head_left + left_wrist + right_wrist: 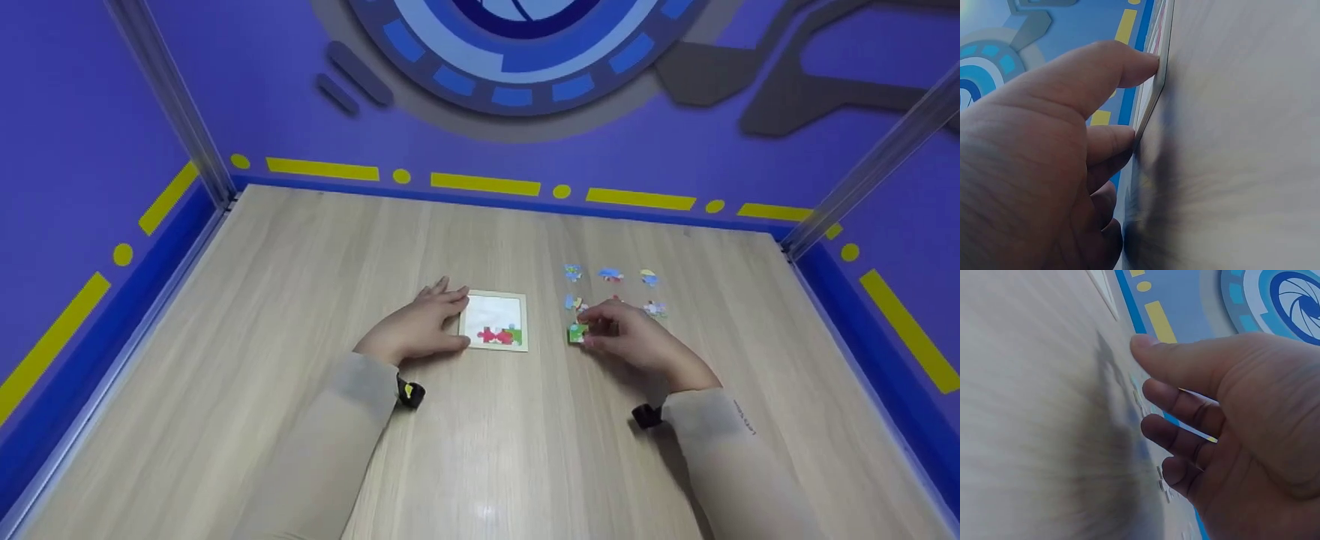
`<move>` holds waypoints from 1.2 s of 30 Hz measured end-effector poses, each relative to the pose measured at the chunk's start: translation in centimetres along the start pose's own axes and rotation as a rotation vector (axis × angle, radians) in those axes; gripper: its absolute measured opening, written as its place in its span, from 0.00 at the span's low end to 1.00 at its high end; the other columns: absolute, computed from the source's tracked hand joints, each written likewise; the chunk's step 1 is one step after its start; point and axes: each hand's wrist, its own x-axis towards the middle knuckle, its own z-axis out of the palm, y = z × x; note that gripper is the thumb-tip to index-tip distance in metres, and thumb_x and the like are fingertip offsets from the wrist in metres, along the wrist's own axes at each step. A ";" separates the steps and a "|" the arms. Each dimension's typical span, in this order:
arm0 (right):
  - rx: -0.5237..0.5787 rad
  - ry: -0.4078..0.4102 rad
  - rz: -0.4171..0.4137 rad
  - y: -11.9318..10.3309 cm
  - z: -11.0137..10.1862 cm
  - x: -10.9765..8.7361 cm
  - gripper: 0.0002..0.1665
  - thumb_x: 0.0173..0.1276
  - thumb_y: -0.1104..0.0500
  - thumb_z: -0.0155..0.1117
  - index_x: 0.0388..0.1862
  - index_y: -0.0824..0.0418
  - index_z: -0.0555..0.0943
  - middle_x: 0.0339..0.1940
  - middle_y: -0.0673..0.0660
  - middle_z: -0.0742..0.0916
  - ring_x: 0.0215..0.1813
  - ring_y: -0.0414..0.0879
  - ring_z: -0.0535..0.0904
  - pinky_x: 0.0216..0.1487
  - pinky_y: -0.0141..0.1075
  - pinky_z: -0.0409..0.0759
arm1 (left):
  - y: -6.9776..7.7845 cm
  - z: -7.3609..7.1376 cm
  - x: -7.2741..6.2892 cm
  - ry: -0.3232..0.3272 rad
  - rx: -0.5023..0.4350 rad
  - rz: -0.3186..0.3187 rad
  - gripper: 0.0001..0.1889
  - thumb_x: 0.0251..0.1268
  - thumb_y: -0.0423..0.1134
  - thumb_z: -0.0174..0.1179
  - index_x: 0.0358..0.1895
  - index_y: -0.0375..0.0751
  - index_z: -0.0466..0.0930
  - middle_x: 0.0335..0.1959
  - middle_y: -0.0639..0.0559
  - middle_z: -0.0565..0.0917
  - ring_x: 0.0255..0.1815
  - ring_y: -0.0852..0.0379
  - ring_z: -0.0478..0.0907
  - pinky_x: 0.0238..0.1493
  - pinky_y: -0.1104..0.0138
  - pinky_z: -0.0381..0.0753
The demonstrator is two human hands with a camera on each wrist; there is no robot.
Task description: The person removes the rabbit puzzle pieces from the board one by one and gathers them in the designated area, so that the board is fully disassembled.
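In the head view my left hand point(420, 326) rests at the left side of a square puzzle frame point(523, 322). Its thumb and forefinger touch the rim with nearly straight fingers. A red jigsaw piece point(495, 336) and a green jigsaw piece point(514, 332) lie along the frame's bottom. To the right, my right hand point(634, 337) has its thumb and forefinger at another green puzzle piece point(576, 333). The right wrist view shows a gap between thumb point(1168, 357) and fingers point(1159, 427), with no piece plainly pinched there.
Beyond the right hand lie loose puzzle pieces in rows, among them a blue and red piece point(610, 274), a yellow and blue piece point(649, 278) and a pale piece point(655, 308). The wooden table point(480, 450) is bounded by purple walls point(262, 112).
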 end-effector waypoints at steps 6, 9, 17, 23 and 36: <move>-0.025 -0.021 -0.017 0.4 0.0 0.1 0.20 0.80 0.57 0.77 0.67 0.58 0.90 0.56 0.57 0.90 0.55 0.48 0.80 0.56 0.34 0.80 | 0.1 -0.1 -0.1 -0.001 0.000 -0.011 0.46 0.79 0.55 0.69 0.91 0.41 0.61 0.96 0.56 0.56 1.00 0.47 0.35 1.00 0.50 0.39; -0.039 -0.022 -0.016 0.4 0.0 0.1 0.20 0.80 0.57 0.76 0.68 0.58 0.89 0.56 0.57 0.89 0.55 0.48 0.79 0.56 0.35 0.79 | 0.1 0.0 -0.1 0.002 0.002 -0.008 0.46 0.79 0.55 0.69 0.91 0.41 0.61 0.96 0.56 0.56 1.00 0.47 0.36 1.00 0.50 0.38; -0.015 -0.002 0.013 0.2 0.0 0.1 0.25 0.78 0.59 0.78 0.71 0.58 0.88 0.59 0.58 0.90 0.58 0.50 0.79 0.64 0.39 0.80 | 0.1 0.0 0.0 0.007 0.009 -0.007 0.46 0.78 0.55 0.68 0.91 0.41 0.61 0.96 0.55 0.56 1.00 0.45 0.36 1.00 0.49 0.40; 0.017 0.010 -0.016 -0.7 0.4 0.2 0.26 0.79 0.60 0.75 0.74 0.57 0.86 0.66 0.59 0.90 0.64 0.54 0.81 0.71 0.50 0.79 | 0.0 0.0 0.0 0.006 0.003 0.006 0.46 0.77 0.54 0.68 0.90 0.39 0.62 0.96 0.54 0.57 1.00 0.45 0.37 1.00 0.49 0.39; 0.097 0.000 -0.073 -4.8 3.8 0.6 0.23 0.82 0.55 0.74 0.73 0.53 0.87 0.63 0.53 0.89 0.62 0.52 0.81 0.66 0.47 0.82 | 0.0 -0.1 0.0 -0.005 0.002 -0.005 0.46 0.79 0.55 0.68 0.91 0.40 0.61 0.96 0.54 0.56 1.00 0.46 0.36 1.00 0.50 0.38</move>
